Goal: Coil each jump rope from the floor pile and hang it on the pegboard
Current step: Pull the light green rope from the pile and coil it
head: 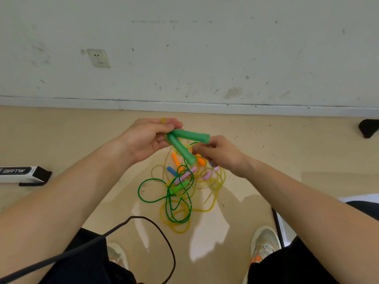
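My left hand (149,138) grips two green foam handles (185,143) of a jump rope together at one end, above the floor pile. The green cord (164,198) of that rope trails down from the handles and loops over the pile. My right hand (219,153) is just right of the handles, fingers pinched around the green cord near the lower handle's tip. Below lies the pile of jump ropes (184,181): yellow cords with orange, blue, pink and light green handles tangled together. No pegboard is in view.
A white wall with a socket (98,58) and baseboard stands ahead. A black and white box (22,174) lies on the floor at left, a black object (369,128) at far right. A dark cable (143,232) loops near my knees and shoes (265,241).
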`<state>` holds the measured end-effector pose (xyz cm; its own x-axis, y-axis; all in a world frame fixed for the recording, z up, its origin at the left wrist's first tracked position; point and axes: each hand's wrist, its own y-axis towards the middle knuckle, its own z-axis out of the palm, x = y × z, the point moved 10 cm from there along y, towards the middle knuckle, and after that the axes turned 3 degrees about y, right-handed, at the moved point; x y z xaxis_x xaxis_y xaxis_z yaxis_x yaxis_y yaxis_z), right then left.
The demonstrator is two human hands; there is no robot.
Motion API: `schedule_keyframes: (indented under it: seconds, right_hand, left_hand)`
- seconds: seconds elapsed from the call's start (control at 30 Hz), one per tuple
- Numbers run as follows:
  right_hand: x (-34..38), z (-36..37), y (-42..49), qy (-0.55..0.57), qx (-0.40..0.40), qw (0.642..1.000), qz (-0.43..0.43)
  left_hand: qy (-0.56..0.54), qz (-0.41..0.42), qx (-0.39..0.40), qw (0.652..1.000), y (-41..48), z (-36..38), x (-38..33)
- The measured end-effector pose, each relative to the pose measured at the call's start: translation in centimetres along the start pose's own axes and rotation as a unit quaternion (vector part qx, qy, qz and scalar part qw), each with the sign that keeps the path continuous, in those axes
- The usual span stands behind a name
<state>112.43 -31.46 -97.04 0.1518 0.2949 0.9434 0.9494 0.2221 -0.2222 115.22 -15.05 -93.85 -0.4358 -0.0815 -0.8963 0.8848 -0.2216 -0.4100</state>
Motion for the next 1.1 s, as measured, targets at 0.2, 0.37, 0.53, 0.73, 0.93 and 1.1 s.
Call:
schedule_keyframes:
  seconds: [0.2, 0.37, 0.53, 0.73, 0.93, 1.1]
  right_hand:
    - [0.9, -1.3, 0.2, 0.048, 0.013, 0.999, 0.017]
    - [0.7, -1.2, 0.4, 0.072, -0.001, 0.997, 0.029]
    - [1.2, -1.6, 0.6, 0.064, -0.034, 0.997, 0.012]
    - [1.3, -1.6, 0.2, 0.038, -0.040, 0.998, 0.014]
    - [1.4, -1.4, 0.1, -0.028, -0.052, 0.998, 0.039]
    - [0.4, 0.9, -0.4, -0.003, 0.004, 0.993, 0.122]
  left_hand:
    - [0.183, 0.029, 0.058, 0.981, -1.0, 1.7, 0.2]
    - [0.234, 0.097, 0.003, 0.967, -0.9, 1.1, -0.9]
    - [0.284, 0.080, 0.054, 0.954, -1.0, 2.0, 0.0]
    - [0.335, 0.041, 0.091, 0.937, -0.6, 2.4, 1.5]
    - [0.443, 0.083, 0.047, 0.891, 0.4, 2.1, 1.6]
    - [0.518, 0.180, -0.058, 0.835, 0.7, 1.2, -0.3]
